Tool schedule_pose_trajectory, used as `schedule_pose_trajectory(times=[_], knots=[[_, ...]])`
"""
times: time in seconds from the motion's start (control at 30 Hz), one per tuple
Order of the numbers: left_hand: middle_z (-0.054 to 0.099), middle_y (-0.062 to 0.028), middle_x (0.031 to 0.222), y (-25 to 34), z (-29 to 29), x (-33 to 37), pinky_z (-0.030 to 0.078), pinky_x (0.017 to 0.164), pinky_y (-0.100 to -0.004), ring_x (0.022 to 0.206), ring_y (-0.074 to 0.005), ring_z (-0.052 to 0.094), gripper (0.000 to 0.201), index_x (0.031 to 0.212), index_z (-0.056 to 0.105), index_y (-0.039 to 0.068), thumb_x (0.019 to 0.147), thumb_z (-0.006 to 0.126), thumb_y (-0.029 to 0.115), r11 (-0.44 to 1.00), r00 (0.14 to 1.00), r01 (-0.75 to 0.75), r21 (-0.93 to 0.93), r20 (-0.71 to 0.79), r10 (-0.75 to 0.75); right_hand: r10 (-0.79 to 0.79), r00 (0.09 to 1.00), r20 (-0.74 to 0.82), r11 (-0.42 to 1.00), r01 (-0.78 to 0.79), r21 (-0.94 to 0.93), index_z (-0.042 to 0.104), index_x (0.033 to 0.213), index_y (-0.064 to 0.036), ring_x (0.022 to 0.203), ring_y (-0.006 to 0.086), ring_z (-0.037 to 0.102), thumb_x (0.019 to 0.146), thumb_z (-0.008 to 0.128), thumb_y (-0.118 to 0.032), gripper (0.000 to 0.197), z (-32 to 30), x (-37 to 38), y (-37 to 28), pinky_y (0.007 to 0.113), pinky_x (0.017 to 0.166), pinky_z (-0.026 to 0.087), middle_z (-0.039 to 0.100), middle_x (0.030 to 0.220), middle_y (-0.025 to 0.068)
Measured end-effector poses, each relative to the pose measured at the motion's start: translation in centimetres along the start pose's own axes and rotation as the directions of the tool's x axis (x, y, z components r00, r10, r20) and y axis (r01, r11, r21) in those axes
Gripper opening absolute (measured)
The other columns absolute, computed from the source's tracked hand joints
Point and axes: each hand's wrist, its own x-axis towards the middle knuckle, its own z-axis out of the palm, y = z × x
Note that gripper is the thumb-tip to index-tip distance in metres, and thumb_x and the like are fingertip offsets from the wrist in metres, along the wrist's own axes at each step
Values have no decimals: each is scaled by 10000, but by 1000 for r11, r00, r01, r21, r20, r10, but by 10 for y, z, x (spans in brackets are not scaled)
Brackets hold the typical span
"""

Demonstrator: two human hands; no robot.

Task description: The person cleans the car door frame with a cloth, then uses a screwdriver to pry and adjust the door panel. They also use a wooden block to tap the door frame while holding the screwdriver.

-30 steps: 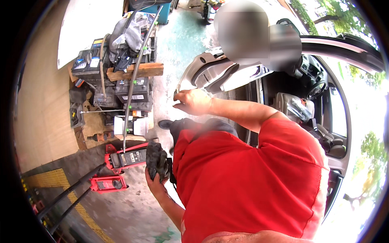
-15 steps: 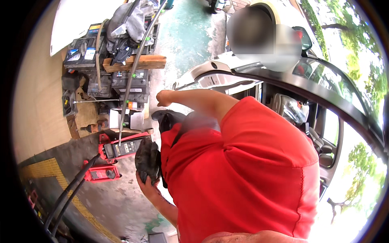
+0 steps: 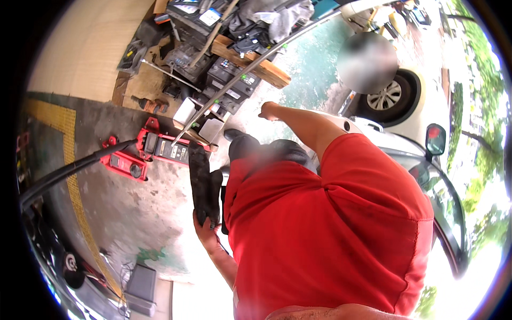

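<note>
Down at the left, my left hand (image 3: 208,234) is closed round the end of a dark, soiled work glove (image 3: 202,184). The glove sticks out past my fingers, with its thumb part toward my body. My right arm stretches out from the red sleeve. At its end my right hand (image 3: 268,111) is held in a loose fist, with nothing seen in it. This hand is nearest to a wooden beam (image 3: 250,61) but apart from it.
Red floor jacks (image 3: 128,164) with long dark handles stand on the left. Car batteries (image 3: 229,80) and a long metal rod (image 3: 234,80) lie beyond them. At the right is a white car with its wheel (image 3: 389,98) showing. A grey box (image 3: 141,288) sits at lower left.
The view has turned, and the jacks and batteries have shifted in it. The car's open side has left view; its wheel shows now. My left hand still holds the glove.
</note>
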Motion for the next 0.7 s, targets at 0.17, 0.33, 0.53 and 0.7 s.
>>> schedule_pose_trajectory(times=[0.17, 0.33, 0.53, 0.7], knots=[[561, -124, 1250, -101, -52, 15, 529, 646, -303, 931, -208, 609, 610, 1453, 387, 96, 865, 507, -19, 995, 984, 66, 74, -169, -53, 292, 956, -18, 937, -282, 205, 711, 858, -32, 570, 231, 679, 959, 522, -483, 500, -69, -19, 12, 341, 501, 550, 702, 723, 94], [562, -129, 1256, -194, -91, -6, 545, 612, -351, 948, -244, 616, 641, 1454, 394, 139, 844, 517, -12, 922, 942, 272, 274, -272, -197, 346, 930, -126, 881, -276, 385, 671, 771, 21, 534, 233, 651, 932, 536, -531, 590, -107, -33, 40, 384, 500, 541, 671, 648, 109], [563, -134, 1265, -225, -82, -22, 564, 571, -408, 969, -288, 625, 678, 1455, 402, 190, 817, 528, -3, 916, 926, 319, 246, -286, -245, 265, 957, -118, 898, -200, 392, 681, 791, 14, 509, 248, 644, 945, 547, -475, 529, -101, -14, 53, 389, 488, 531, 661, 635, 109], [548, -150, 1297, -224, -56, -15, 597, 566, -470, 996, -335, 635, 707, 1469, 386, 220, 812, 536, 3, 973, 939, 231, -12, -260, -226, -152, 982, -110, 978, 165, 126, 696, 857, -13, 529, 233, 650, 957, 543, -424, 450, -56, 23, 58, 365, 494, 534, 654, 663, 99]])
